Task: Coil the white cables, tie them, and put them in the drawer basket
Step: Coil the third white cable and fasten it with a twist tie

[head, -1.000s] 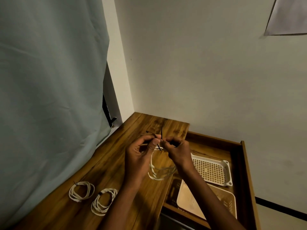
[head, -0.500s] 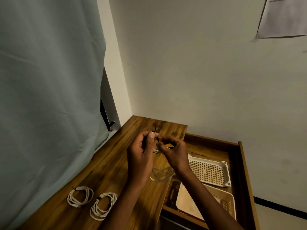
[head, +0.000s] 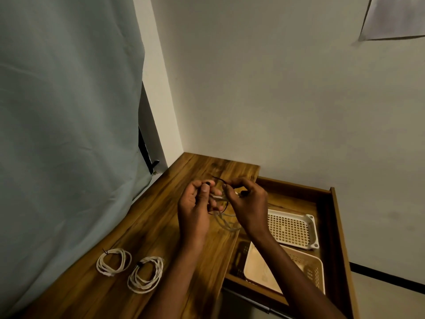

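Mid-frame, the left hand (head: 195, 210) and right hand (head: 247, 203) pinch a black tie (head: 218, 180) around a blurred white cable (head: 226, 223). Two tied coils (head: 113, 261) lie on the surface (head: 161, 226) at lower left.

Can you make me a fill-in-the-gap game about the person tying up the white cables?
1. Both hands, the left hand and the right hand, hold a coil of cable and a thin ____ tie.
2. On the wooden table lie ____ finished coils: the far-left coil and the nearer coil.
3. The baskets, the white one and the tan one, sit inside the open ____.

Missing words: black; two; drawer
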